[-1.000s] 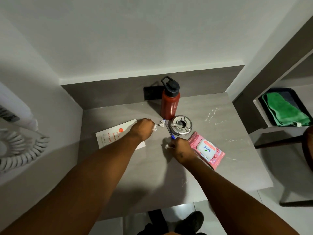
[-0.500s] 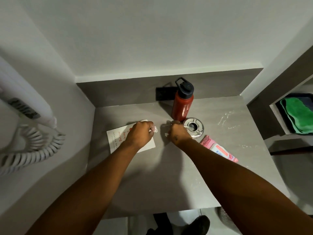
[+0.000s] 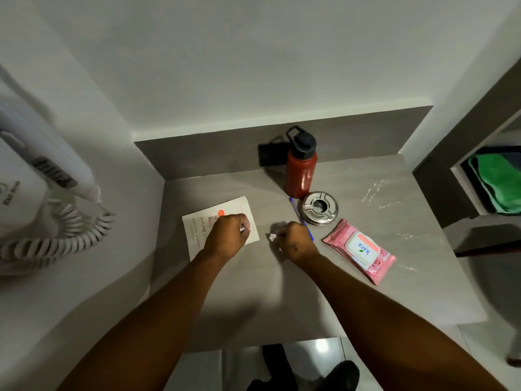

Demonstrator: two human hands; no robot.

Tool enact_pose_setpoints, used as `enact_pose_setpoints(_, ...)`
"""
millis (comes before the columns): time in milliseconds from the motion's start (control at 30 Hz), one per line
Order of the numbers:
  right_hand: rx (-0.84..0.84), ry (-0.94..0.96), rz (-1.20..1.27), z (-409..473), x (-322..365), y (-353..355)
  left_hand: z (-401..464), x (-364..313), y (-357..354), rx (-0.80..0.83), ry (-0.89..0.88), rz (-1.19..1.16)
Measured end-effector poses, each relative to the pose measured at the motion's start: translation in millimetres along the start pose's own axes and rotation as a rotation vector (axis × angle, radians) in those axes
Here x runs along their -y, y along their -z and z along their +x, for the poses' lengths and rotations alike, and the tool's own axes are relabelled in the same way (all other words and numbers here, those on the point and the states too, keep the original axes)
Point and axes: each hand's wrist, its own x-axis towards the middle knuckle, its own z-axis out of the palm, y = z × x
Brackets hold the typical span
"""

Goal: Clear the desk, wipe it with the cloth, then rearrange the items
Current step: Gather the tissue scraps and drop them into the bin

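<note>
On the grey desk [image 3: 253,300] my left hand [image 3: 229,234] rests over a white book [image 3: 194,232], fingers closed on small white paper scraps. My right hand [image 3: 294,239] is closed on a crumpled white scrap [image 3: 273,236] at the desk's middle. A blue pen [image 3: 295,208] lies just behind my right hand, its near end hidden by the hand. A red bottle [image 3: 300,173] with a black cap stands at the back. Beside it sits a round steel ashtray [image 3: 320,208]. A pink wet-wipe pack [image 3: 361,249] lies to the right.
A white wall-mounted hair dryer [image 3: 33,179] with a coiled cord hangs on the left wall. A green cloth [image 3: 499,184] lies on a shelf to the right. White smears mark the desk's right side [image 3: 377,190]. A black wall socket [image 3: 270,155] sits behind the bottle.
My right hand has drawn back from beside the ashtray toward the desk's middle, uncovering the pen. My left hand stays on the book. The camera has tilted.
</note>
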Motion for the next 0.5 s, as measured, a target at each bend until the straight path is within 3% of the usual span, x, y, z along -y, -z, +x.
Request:
enact_pose_setpoints(267,-0.224,0.01,0.209,-69,-70,58,-14,-85,-38,0.08,-0.125,0.048)
enact_pose_setpoints(367,-0.356,-0.123,0.338,-109,-115,85,-30,-145,-68,0.125,-0.233,0.044)
enact_pose_setpoints(500,-0.553,-0.389,0.506,-181,-192,119,-67,-238,-135,0.323,-0.438,-0.034)
